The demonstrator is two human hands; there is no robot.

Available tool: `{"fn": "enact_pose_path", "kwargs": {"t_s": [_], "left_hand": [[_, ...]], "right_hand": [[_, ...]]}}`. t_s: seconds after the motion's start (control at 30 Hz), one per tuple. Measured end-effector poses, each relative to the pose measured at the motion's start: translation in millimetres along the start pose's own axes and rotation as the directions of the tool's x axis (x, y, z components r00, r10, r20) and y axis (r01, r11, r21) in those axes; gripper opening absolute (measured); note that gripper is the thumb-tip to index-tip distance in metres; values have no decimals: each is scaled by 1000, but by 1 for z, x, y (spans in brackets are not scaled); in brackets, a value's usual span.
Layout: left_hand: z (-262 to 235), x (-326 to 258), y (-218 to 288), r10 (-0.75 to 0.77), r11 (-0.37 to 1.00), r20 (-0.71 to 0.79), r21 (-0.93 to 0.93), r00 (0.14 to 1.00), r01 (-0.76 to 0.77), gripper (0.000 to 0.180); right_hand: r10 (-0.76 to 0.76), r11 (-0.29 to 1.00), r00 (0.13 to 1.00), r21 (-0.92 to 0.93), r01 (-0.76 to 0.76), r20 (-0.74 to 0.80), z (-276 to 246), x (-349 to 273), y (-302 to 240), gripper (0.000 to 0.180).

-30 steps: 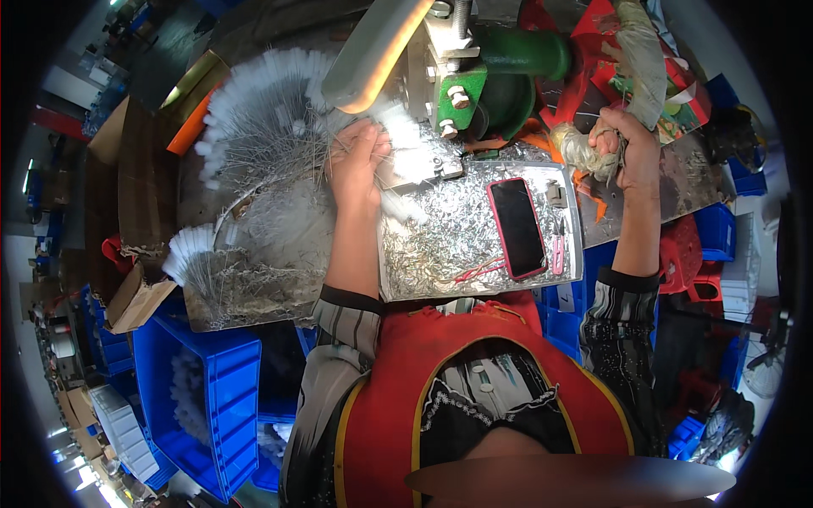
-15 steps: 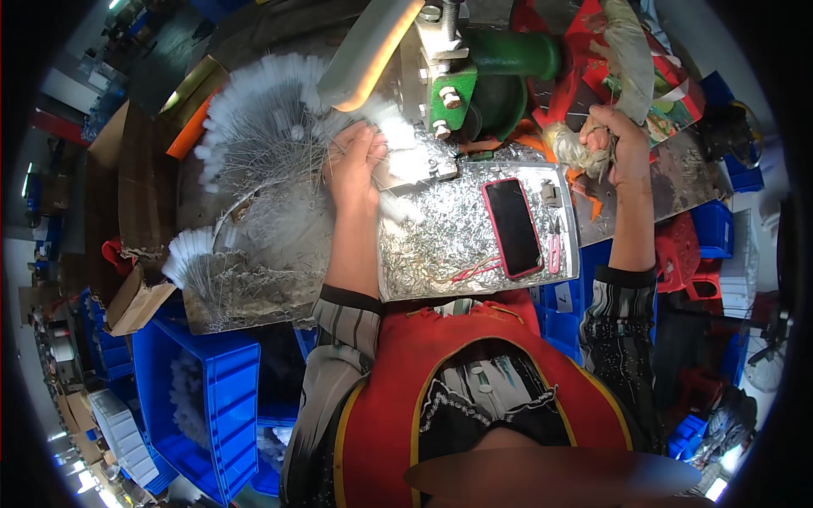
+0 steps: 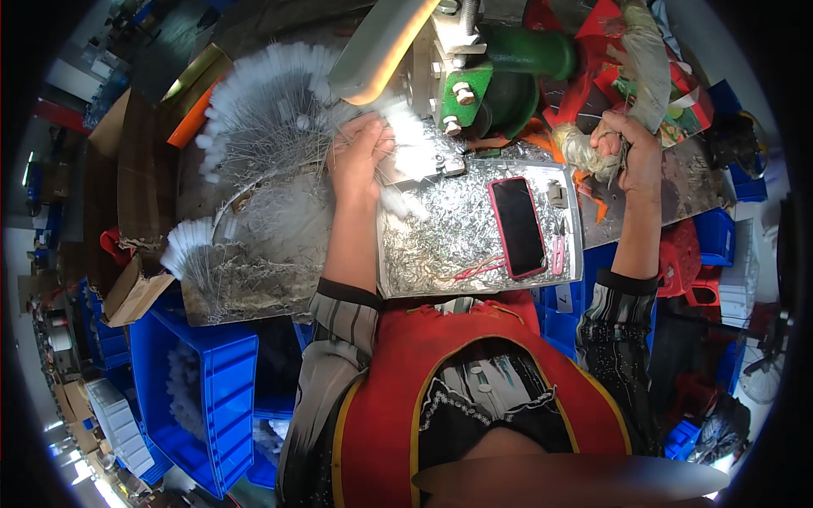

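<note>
My left hand (image 3: 360, 157) is closed beside the bright metal work area of a green hand press (image 3: 466, 89), its fingers pinching a thin-wired white brush (image 3: 403, 203). Glare hides much of the fingertips and the brush's wire. Left of this hand a large fanned pile of white brushes (image 3: 271, 102) with thin wire stems lies on the bench. On the right, my right hand (image 3: 631, 152) is wrapped round a cloth-bound lever handle (image 3: 584, 152). Above the press a lit lamp (image 3: 381, 55) slants across the view.
A foil-lined tray (image 3: 440, 241) holds a phone (image 3: 517, 229) with a red edge and small pink-handled snips (image 3: 558, 250). A smaller brush bundle (image 3: 190, 250) lies at the bench's left edge. Blue bins (image 3: 229, 398) stand below left; cardboard boxes (image 3: 140, 169) stand beside the bench.
The whole view has shifted slightly. Both hands keep their grips at nearly the same places, the left by the press and the right on the lever handle.
</note>
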State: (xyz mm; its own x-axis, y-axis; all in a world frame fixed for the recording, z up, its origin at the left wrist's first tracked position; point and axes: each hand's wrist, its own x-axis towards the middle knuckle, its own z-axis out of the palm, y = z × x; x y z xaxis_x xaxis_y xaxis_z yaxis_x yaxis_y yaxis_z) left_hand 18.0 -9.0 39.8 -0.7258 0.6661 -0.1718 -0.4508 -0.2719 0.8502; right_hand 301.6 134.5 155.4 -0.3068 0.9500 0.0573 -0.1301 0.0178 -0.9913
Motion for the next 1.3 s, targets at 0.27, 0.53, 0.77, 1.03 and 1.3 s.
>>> {"fn": "enact_pose_path", "kwargs": {"t_s": [0.27, 0.53, 0.77, 1.03, 1.3], "left_hand": [[2, -3, 1, 2, 1000, -11, -17, 1000, -2, 20], [-1, -5, -1, 35, 996, -87, -78, 996, -42, 19], [10, -4, -1, 32, 999, -111, -32, 993, -36, 25], [9, -2, 0, 41, 997, -105, -68, 994, -49, 20], [-5, 5, -6, 42, 981, 34, -193, 999, -35, 21]], "right_hand": [[-253, 964, 967, 77, 254, -28, 2, -3, 39, 12], [14, 996, 994, 86, -4, -112, 13, -9, 27, 20], [21, 998, 1000, -56, -19, 23, 2, -2, -2, 29], [-282, 959, 959, 19, 282, -5, 5, -3, 45, 18], [-107, 991, 994, 80, 104, 27, -2, 1, 35, 15]]}}
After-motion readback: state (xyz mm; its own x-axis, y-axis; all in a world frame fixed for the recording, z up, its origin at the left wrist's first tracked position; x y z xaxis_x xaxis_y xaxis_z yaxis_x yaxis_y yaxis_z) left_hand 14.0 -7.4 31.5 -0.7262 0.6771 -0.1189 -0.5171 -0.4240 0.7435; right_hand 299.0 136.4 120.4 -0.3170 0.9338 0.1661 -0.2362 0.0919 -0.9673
